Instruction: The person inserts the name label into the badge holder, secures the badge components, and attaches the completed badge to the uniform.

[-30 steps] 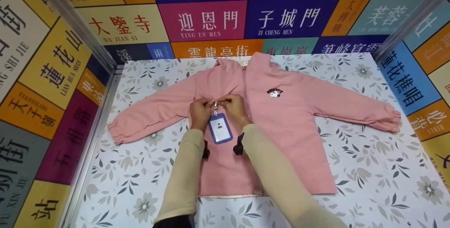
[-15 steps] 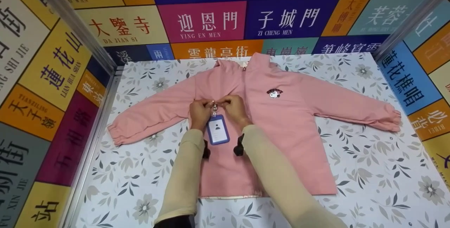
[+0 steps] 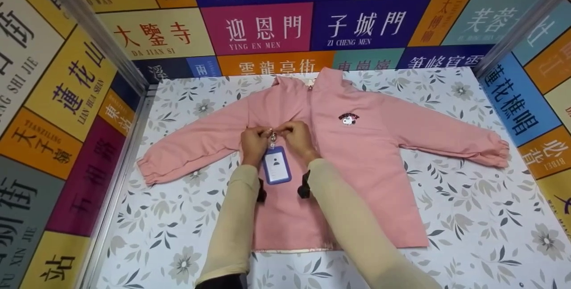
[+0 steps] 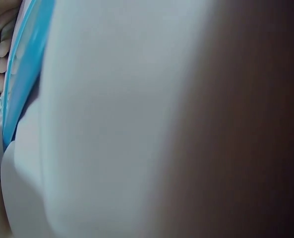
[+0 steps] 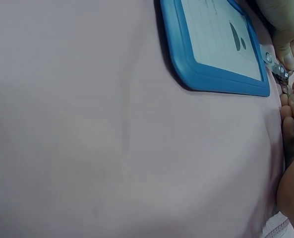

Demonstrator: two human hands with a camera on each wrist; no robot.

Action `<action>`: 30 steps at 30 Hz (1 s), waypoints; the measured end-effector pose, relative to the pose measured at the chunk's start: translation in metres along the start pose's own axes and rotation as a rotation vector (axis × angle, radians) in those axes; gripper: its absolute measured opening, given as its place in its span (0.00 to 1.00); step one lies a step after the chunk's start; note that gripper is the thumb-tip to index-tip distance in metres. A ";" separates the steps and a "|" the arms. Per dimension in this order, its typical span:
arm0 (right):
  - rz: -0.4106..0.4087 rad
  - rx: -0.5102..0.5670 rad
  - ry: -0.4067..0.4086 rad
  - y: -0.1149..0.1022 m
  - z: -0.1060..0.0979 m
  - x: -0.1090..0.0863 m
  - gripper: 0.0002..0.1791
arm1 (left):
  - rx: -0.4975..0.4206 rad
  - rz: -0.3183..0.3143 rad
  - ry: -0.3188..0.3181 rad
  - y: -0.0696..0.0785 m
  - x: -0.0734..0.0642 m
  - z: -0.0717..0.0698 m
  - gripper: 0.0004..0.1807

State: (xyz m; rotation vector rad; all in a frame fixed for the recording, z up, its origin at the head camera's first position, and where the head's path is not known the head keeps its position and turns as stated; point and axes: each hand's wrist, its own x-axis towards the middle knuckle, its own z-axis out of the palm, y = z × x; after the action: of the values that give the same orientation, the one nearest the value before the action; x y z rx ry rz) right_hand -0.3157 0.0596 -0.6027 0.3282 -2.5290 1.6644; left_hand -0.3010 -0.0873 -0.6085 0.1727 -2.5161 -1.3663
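Note:
A pink jacket (image 3: 366,182) lies spread out, front side up, with both sleeves stretched sideways. On its left half rests a blue-framed badge holder (image 3: 277,165) with a white card. A metal badge clip (image 3: 273,137) joins its top edge through a clear strap. My left hand (image 3: 254,143) pinches the clip from the left, fingers curled. From the other side my right hand (image 3: 298,137) pinches at the clip's upper end, its fingertips meeting the left ones. In the right wrist view the metal clip (image 5: 280,73) sits between both hands. Whether fabric is caught in it is hidden.
The jacket lies on a table covered in floral cloth (image 3: 183,258). Colourful lettered panels (image 3: 263,26) wall in the back and both sides, with metal posts at the corners. A small cartoon patch (image 3: 348,118) sits on the jacket's right chest.
The badge holder has swung slightly to the left and hangs a little lower than one second ago. Both hands stay nearly still at the clip.

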 end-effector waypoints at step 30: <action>0.066 -0.069 -0.131 -0.013 -0.009 0.001 0.17 | -0.044 0.031 -0.047 -0.012 0.000 -0.008 0.09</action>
State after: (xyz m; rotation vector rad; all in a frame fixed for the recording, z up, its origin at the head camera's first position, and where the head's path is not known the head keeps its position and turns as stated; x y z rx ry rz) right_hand -0.3137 0.0633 -0.5875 0.3636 -2.7129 1.6238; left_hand -0.2987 -0.1005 -0.6148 0.0934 -2.5130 -1.4281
